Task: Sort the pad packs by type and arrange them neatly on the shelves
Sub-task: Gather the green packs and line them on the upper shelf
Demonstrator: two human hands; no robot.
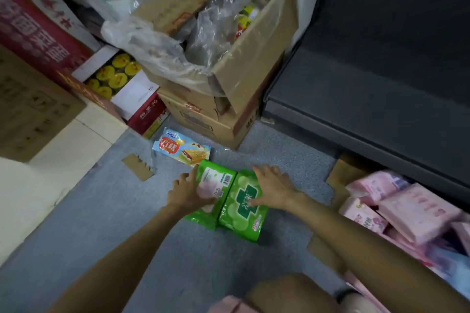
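Two green pad packs lie side by side on the grey floor. The left green pack (216,180) shows its back with a barcode; my left hand (189,192) grips its left edge. The right green pack (243,207) shows a dark green cross; my right hand (273,189) presses on its right side with fingers spread over it. A heap of pink pad packs (407,207) lies at the right, below the dark grey shelf (368,89), whose board is bare.
Stacked cardboard boxes (229,99) with plastic bags stand ahead. A cake snack bag (181,148) lies just beyond the green packs. Red cartons (38,33) and a tray of yellow-lidded cups (114,76) stand at the left. Cardboard scraps (138,166) lie on the floor.
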